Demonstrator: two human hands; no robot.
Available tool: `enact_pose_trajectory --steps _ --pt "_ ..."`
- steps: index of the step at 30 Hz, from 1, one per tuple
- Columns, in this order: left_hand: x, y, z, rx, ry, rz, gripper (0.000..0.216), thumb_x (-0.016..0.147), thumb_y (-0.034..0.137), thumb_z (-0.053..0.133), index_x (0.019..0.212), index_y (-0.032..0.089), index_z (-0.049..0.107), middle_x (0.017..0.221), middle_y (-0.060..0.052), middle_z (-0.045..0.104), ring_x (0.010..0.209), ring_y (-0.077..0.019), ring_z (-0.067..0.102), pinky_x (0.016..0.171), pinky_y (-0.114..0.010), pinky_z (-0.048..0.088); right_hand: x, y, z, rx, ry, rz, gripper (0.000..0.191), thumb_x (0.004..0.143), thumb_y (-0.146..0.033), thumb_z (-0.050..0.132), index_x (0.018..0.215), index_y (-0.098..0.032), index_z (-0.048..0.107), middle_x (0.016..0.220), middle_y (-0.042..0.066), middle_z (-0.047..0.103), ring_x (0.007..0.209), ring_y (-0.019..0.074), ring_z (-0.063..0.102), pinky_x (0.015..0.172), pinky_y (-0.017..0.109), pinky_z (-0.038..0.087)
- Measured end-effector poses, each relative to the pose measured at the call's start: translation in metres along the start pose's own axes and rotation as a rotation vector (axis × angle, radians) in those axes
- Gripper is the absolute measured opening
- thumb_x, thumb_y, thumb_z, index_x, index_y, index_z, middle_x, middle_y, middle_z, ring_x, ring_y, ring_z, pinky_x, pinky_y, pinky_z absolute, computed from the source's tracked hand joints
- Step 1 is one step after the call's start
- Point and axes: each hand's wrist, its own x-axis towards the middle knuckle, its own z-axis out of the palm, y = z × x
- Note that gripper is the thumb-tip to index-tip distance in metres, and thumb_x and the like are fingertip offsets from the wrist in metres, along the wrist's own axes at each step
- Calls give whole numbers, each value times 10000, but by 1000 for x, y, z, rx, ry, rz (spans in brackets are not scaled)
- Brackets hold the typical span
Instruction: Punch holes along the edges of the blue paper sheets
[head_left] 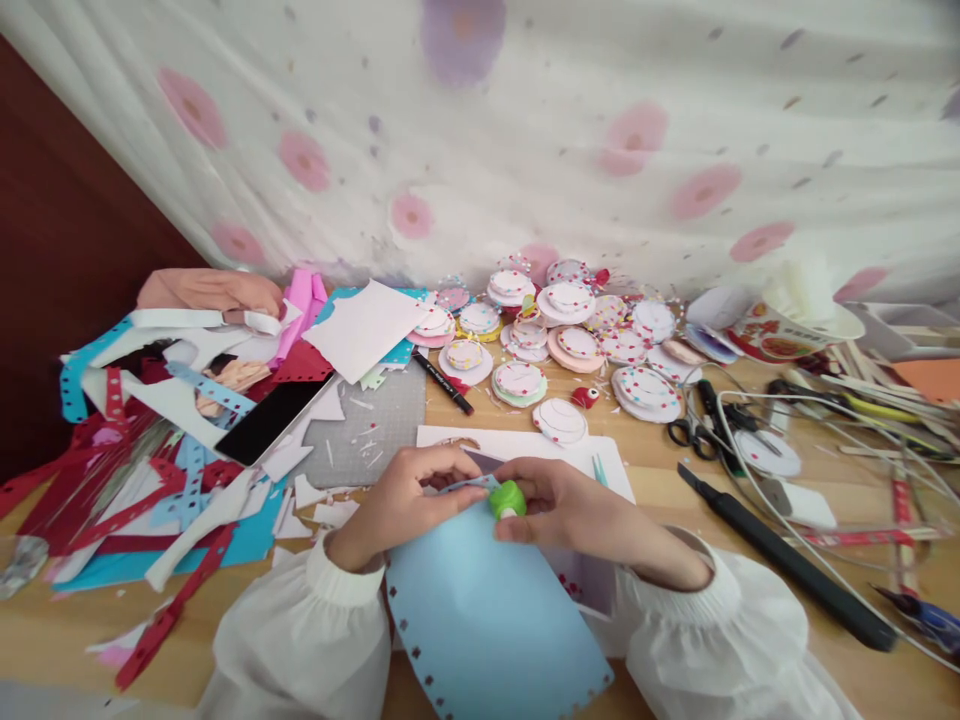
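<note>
My left hand (pixel 409 492) pinches the top edge of a light blue paper sheet (pixel 487 620) that lies in front of me, its lower and left edges showing punched holes. My right hand (pixel 577 510) is closed around a small green hole punch (pixel 508 499) set on that same top edge. Both hands meet over the paper, above a white sheet (pixel 525 445) on the wooden table (pixel 660 480). White puffy sleeves cover both wrists.
Several round decorated paper discs (pixel 570 345) lie behind. Scrap strips in red, blue and white (pixel 150 470) pile at the left with a grey cutting mat (pixel 375 430). A black marker (pixel 444 384), scissors (pixel 694 425), a long black tool (pixel 787 560) and cables (pixel 825 450) lie to the right.
</note>
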Motion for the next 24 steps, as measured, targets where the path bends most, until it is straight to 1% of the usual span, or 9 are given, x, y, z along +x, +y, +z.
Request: enact_pose_trajectory --steps 2,3,5,7,10,16,22,24 --pt "0 0 0 5 10 6 103 799 257 645 836 167 680 836 -16 693 773 -141 601 652 -207 434 0 0 -1 1 -27 -10 302 718 -425 726 864 -197 594 692 -34 483 583 95 413 535 228 331" --pt "0 0 0 7 12 9 103 798 257 647 834 166 680 836 -17 694 774 -142 601 654 -209 434 0 -1 -2 -18 -28 -22 287 721 -424 725 828 -192 595 697 -31 493 595 99 424 549 231 341" --pt "-1 -1 0 4 18 12 103 797 255 649 838 165 680 842 -20 695 779 -144 603 657 -210 436 0 -3 -2 -54 -18 -50 271 728 -411 722 845 -191 615 733 -20 526 635 111 453 585 239 364" --pt "-1 -1 0 -1 22 11 103 796 251 651 839 163 682 845 -22 697 778 -144 606 654 -210 437 -1 -4 -2 -54 -20 -64 271 741 -388 715 915 -196 634 783 -9 555 668 119 472 617 246 384" --pt "-1 -1 0 -7 24 14 103 792 251 654 832 161 685 841 -24 699 775 -146 610 651 -211 438 0 -4 -2 -38 -25 -62 282 753 -362 707 974 -199 640 811 -3 569 673 117 475 626 245 388" --pt "-1 -3 1 -11 41 16 85 789 236 660 846 179 689 843 -12 698 772 -139 607 650 -205 439 0 -2 -1 -22 9 -63 257 737 -376 721 880 -184 624 745 -24 534 637 104 461 599 232 374" --pt "-1 -4 1 16 34 28 71 796 230 654 841 186 686 841 -5 695 780 -134 603 650 -199 436 1 -1 1 -69 62 -73 272 743 -379 710 907 -182 621 786 -10 554 682 123 494 621 245 384" --pt "-1 -4 1 8 36 24 76 797 232 654 849 186 684 845 -5 695 785 -134 605 656 -198 440 1 -3 3 -97 83 -92 250 750 -368 701 891 -176 623 783 -9 554 681 122 488 613 244 372"
